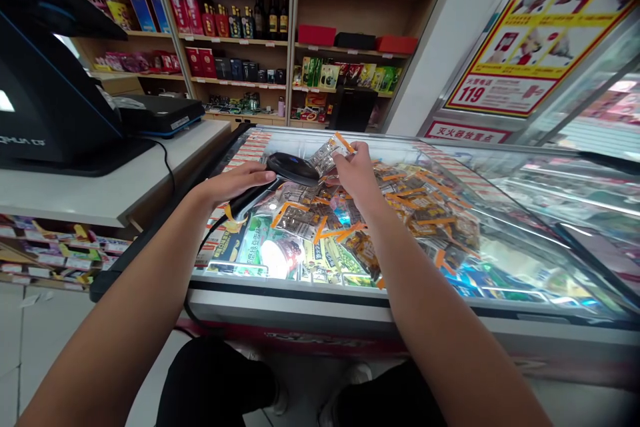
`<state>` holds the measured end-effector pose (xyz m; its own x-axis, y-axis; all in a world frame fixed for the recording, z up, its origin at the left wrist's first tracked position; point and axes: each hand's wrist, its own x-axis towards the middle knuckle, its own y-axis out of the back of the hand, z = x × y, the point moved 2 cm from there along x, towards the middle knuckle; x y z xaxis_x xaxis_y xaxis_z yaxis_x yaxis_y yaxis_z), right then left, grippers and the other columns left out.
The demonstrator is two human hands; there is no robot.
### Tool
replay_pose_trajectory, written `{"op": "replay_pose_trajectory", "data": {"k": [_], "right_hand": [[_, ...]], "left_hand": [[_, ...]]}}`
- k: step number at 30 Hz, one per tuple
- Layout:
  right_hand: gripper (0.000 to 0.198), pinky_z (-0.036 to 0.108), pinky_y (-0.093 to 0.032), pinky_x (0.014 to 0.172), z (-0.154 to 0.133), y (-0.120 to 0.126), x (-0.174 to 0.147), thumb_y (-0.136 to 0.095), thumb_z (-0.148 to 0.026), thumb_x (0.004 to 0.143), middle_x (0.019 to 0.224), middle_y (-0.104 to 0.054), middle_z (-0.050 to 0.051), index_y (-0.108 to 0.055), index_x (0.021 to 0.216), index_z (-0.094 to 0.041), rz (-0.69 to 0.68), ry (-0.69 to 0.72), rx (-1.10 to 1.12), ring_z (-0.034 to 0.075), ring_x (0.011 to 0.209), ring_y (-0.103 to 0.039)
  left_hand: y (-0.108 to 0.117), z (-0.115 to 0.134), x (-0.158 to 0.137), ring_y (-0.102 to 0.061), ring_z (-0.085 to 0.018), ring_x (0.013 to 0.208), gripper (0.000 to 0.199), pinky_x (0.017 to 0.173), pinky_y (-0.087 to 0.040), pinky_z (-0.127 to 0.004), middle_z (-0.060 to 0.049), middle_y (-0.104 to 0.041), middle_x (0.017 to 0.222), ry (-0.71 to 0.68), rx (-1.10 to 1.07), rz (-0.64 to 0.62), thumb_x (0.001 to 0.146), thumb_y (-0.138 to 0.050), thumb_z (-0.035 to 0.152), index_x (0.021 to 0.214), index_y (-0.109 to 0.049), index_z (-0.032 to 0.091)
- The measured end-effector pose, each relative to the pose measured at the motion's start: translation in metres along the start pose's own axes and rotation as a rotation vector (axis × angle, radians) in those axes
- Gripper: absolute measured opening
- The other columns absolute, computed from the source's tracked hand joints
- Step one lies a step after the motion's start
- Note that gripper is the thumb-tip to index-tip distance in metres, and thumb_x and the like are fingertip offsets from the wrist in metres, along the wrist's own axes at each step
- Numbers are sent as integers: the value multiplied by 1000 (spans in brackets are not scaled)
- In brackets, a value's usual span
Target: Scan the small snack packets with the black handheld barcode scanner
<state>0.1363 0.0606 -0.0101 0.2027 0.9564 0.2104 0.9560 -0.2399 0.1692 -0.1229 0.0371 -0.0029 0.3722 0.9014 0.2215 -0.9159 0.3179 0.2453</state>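
My left hand [243, 181] is closed around the handle of a black barcode scanner [293, 168]. The scanner's head points to the right, over the glass lid of a chest freezer [310, 300]. Just beyond that head, my right hand [356, 170] pinches a small clear snack packet [326, 152] with an orange edge, raised above the lid. Beneath both hands a heap of similar orange-edged packets [425, 203] lies spread on the glass. Colourful printed packaging [325, 260] shows at the near side. The scanner's cord hangs down by my left wrist.
At left, a white counter [165, 180] bears a black checkout terminal [55, 80] and a flat black scale-like device [157, 113]. Shelves with bottles and boxes [240, 20] line the back wall. A red and yellow poster [540, 33] hangs at right. The freezer's glass extends rightward.
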Motion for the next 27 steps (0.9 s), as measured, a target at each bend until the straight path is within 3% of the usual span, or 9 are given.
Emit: {"op": "replay_pose_trajectory", "data": {"k": [3,9,11,13,15,17,20,24,27], "right_hand": [[33,31,-61,54,1,0,1,-60,-29,86,92,-50,-2,-35,109,-29,-6,3,-11,15,63,-64],[34,33,-54,61,2,3,-3,-57,-35,92,80,-59,-2,-41,120,-26,-62,124,-200,17,59,-58],[34,39,-54,73,2,3,-8,-57,-34,94,83,-64,3,-48,125,-23,-91,203,-402,23,72,-63],[37,48,-50,92,-1,0,-13,-59,-30,93,103,-70,14,-55,128,-17,-73,302,-617,32,99,-66],[40,52,-40,108,-9,-2,-21,-59,-28,92,126,-66,21,-59,129,-14,-25,395,-713,37,123,-57],[39,50,-39,111,-18,-6,-31,-57,-35,96,134,-63,20,-63,128,-14,-48,415,-604,35,129,-54],[46,42,-49,100,-26,-14,-48,-57,-54,97,127,-68,15,-66,122,-16,-275,321,-249,27,115,-63],[40,38,-54,93,-18,-21,-61,-74,-54,85,110,-73,9,-68,107,-21,-457,210,73,24,106,-66],[28,34,-58,83,-7,-9,-57,-71,-47,88,96,-72,5,-67,100,-22,-413,48,272,21,94,-68]], "left_hand": [[0,-3,-1,-68,-22,69,47,60,-54,-26,-8,-73,78,59,45,-137,72,-79,63,80,-76,17],[-4,-3,2,-64,-17,57,53,53,-52,-26,-8,-69,72,89,-93,-65,75,-76,67,84,-70,15],[-7,-4,7,-59,-14,52,53,49,-49,-25,-6,-66,67,88,-184,12,77,-71,68,82,-67,16],[-11,-7,14,-54,-13,49,49,46,-46,-24,-3,-61,64,88,-290,118,81,-63,67,82,-63,17],[-17,-11,18,-52,-12,49,44,45,-44,-24,-2,-59,64,89,-364,230,85,-55,62,83,-60,19],[-29,-15,20,-54,-13,53,38,48,-45,-24,-2,-60,69,69,-364,308,87,-49,57,86,-58,20],[-54,-14,16,-64,-16,75,31,65,-52,-26,-4,-66,89,-69,-193,339,90,-51,51,99,-54,21],[-90,-5,6,-61,-24,114,41,100,-49,-37,-12,-63,126,-355,260,115,97,-54,50,124,-51,20],[-96,-4,3,-60,-28,116,49,102,-47,-42,-15,-62,127,-427,440,-28,103,-41,51,137,-50,19]]}}
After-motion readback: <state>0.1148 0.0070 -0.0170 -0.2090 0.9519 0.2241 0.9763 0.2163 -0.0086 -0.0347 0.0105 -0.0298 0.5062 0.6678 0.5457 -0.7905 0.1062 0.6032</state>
